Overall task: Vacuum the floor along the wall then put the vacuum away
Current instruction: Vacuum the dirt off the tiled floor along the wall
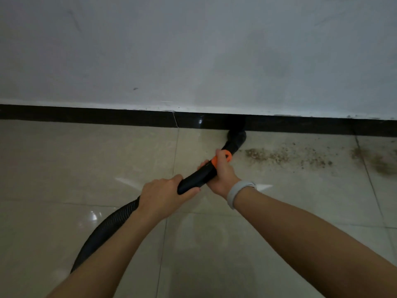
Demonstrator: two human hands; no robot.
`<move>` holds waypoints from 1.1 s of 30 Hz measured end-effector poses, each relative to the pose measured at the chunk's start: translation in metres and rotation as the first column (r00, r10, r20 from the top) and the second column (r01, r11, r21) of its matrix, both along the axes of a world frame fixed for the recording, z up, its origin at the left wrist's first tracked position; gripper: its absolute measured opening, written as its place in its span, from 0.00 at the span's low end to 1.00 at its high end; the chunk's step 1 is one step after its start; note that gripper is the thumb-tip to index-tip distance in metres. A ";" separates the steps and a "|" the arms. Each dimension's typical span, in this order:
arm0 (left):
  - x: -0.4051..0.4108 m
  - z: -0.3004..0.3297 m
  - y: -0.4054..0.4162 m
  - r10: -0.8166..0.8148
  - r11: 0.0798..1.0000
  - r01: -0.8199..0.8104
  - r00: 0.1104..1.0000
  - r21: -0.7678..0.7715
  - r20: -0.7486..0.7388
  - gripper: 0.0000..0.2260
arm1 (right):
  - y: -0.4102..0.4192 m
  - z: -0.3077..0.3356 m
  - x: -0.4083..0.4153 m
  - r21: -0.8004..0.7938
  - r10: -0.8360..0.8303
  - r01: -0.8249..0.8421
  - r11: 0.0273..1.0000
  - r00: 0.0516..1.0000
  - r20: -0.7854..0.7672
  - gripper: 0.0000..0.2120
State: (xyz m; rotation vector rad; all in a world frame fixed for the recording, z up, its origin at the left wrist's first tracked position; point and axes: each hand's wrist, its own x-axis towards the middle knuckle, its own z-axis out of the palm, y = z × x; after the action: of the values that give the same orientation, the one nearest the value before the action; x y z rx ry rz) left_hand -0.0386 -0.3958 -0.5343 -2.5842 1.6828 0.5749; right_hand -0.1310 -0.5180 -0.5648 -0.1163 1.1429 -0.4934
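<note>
A black vacuum wand [196, 178] with an orange collar [223, 157] runs from the centre towards the wall. Its black nozzle [236, 138] rests on the tiled floor against the dark skirting board [107, 117]. My right hand [221, 173] grips the wand at the orange collar. My left hand [165, 194] grips the wand's lower end, where the ribbed black hose [103, 231] joins and trails off to the lower left. The vacuum's body is out of view.
Brown crumbs and dust [285, 157] lie scattered on the beige tiles right of the nozzle, along the skirting, with a denser patch [380, 162] at the far right. A white wall [193, 50] fills the upper half. A pale band [236, 192] circles my right wrist.
</note>
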 end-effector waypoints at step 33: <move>0.013 -0.025 0.169 0.565 0.809 -0.585 0.746 0.057 -0.352 0.22 | 0.144 -0.005 0.078 -0.160 0.440 -0.462 0.872 0.884 -0.155 0.14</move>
State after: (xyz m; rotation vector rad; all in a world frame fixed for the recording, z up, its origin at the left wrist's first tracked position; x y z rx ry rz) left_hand -0.0261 -0.2273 -0.5597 -3.1969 0.8966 1.0785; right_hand -0.0533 -0.3744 -0.5700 -0.5769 1.1315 -0.1765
